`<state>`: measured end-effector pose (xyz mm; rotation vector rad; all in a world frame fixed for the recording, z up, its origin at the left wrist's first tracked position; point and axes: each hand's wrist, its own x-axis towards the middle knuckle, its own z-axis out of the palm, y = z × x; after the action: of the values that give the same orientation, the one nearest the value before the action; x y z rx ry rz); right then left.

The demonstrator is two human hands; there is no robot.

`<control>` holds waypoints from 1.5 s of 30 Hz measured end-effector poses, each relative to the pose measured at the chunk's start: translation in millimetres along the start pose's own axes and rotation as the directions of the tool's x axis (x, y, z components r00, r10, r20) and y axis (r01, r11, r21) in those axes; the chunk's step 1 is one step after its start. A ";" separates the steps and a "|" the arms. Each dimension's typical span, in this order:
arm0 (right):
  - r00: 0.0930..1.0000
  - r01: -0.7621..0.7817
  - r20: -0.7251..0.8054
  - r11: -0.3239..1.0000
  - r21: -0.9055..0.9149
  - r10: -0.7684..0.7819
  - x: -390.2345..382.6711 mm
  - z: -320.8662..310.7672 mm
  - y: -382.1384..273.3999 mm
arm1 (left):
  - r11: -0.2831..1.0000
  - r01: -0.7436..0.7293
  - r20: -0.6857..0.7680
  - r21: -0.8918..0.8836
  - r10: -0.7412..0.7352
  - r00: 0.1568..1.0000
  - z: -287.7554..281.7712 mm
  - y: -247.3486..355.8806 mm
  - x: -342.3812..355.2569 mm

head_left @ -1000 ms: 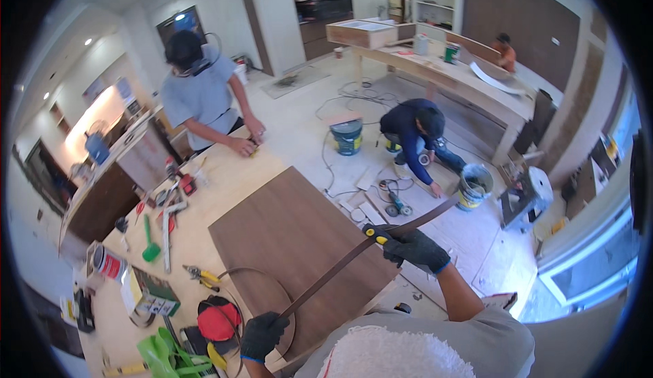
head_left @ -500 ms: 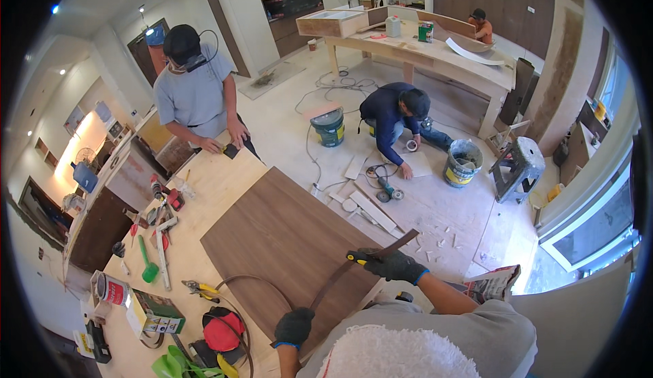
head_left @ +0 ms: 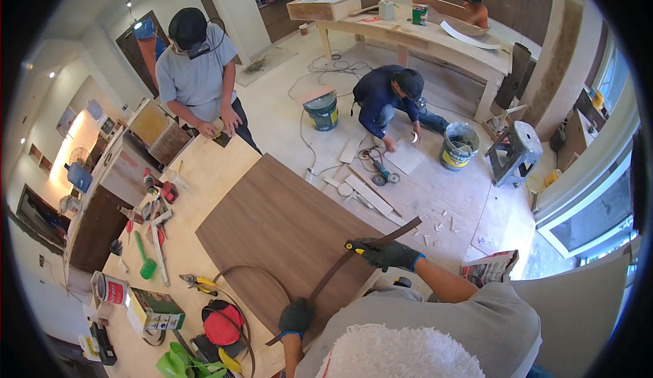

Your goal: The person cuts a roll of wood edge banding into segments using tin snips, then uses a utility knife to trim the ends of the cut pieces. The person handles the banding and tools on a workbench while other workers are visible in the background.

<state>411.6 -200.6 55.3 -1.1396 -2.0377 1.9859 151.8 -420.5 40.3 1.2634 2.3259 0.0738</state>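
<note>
My right hand (head_left: 394, 254), in a dark glove with a blue cuff, is closed on a black-and-yellow utility knife (head_left: 355, 247); its blade is not clear. Under that hand passes a dark brown edge-banding strip (head_left: 333, 271), its far end sticking out beyond the fingers. My left hand (head_left: 296, 316), gloved alike, is closed round the strip lower down. From there a thin length of the strip loops left over the table. Both hands are above the near edge of a brown wood-grain panel (head_left: 279, 215), which lies flat on a pale worktable (head_left: 211, 174).
On the table's left lie pliers (head_left: 197, 283), a red-and-black cap (head_left: 222, 323), a green mallet (head_left: 145, 262), a cordless drill (head_left: 151, 182) and a box (head_left: 155, 308). One person stands at the far end; another crouches on the floor near a grinder (head_left: 385, 174) and buckets (head_left: 460, 145).
My left hand has risen slightly, and more of the strip's lower end shows beside it. My right hand keeps its hold. The crouching person's hands have shifted over the floor piece.
</note>
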 end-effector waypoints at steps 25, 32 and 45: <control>0.993 -0.058 0.106 0.992 0.112 0.046 9.3 -6.0 5.3 | 0.985 -0.099 0.125 0.140 0.081 0.989 17.1 -1.8 30.3; 0.991 -0.102 0.091 0.993 0.065 0.096 9.4 -6.0 5.2 | 0.995 -0.054 0.192 0.080 0.037 0.981 2.7 3.8 33.4; 0.993 -0.104 0.047 0.994 -0.014 0.105 9.5 -4.0 3.1 | 0.999 0.040 0.216 0.036 -0.047 0.975 -0.3 7.2 37.5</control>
<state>408.3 -192.5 49.2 -1.2370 -2.0545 2.0715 140.3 -386.3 27.8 1.1716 2.1726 -0.1112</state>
